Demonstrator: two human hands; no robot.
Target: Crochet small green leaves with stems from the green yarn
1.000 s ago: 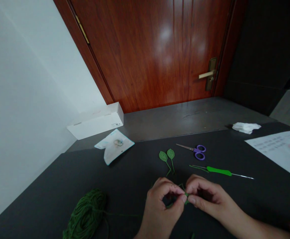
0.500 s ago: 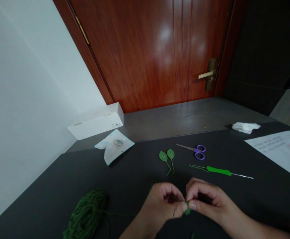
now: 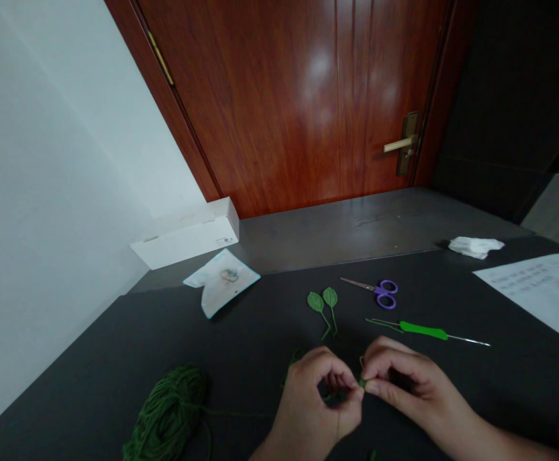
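Observation:
A small green crochet piece (image 3: 362, 384) shows between my two hands, mostly covered by fingertips. My left hand (image 3: 315, 400) is closed, its thumb and fingertips pinching the left side of the piece. My right hand (image 3: 411, 381) pinches it from the right, and a thin loop stands just above those fingertips. Dark green yarn (image 3: 234, 413) runs from the skein (image 3: 166, 413) at lower left toward my left hand. Beyond the hands lie two green crocheted leaves (image 3: 323, 299) with stems. A crochet hook (image 3: 423, 330) with a green handle lies to their right, by a loose strand.
Purple-handled scissors (image 3: 383, 293) lie behind the hook. A plastic packet (image 3: 226, 282) and a white box (image 3: 190, 240) are at back left. Crumpled white tissue (image 3: 475, 246) and a printed sheet (image 3: 543, 288) are on the right. A wooden door (image 3: 283, 102) stands behind the dark table (image 3: 241, 346).
Both hands have shifted slightly upward with the crochet piece, and less of it shows between the fingers. A thin loop now appears above the right fingertips. The other things stay put.

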